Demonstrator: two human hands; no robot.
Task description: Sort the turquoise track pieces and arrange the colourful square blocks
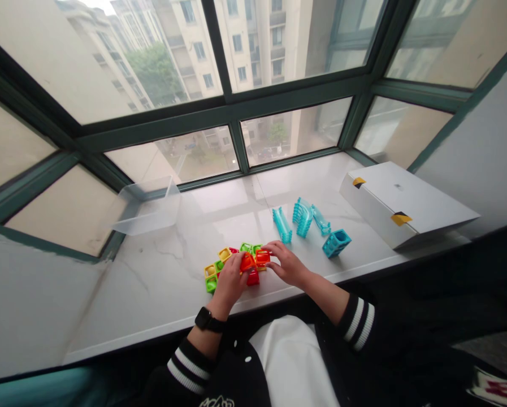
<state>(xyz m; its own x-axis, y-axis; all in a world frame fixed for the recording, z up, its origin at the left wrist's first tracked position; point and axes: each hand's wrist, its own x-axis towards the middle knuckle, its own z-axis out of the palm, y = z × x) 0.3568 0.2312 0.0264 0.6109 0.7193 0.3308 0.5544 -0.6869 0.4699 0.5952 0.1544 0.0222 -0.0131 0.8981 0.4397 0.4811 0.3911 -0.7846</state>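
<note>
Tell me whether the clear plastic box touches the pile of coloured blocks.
Apart. The head view shows the clear plastic box by the window, with bare sill between it and the coloured blocks under both hands.

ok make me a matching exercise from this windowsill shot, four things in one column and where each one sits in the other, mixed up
Things:
1. clear plastic tub
2. white box
3. turquoise pieces
4. orange tile

Places:
a. on the right end of the sill, yellow tabs on its near edge
b. between the fingers of the left hand and the right hand
c. at the back left of the sill, by the window frame
d. loose on the sill, between the hands and the white box

Pairs: 1-c, 2-a, 3-d, 4-b
</note>
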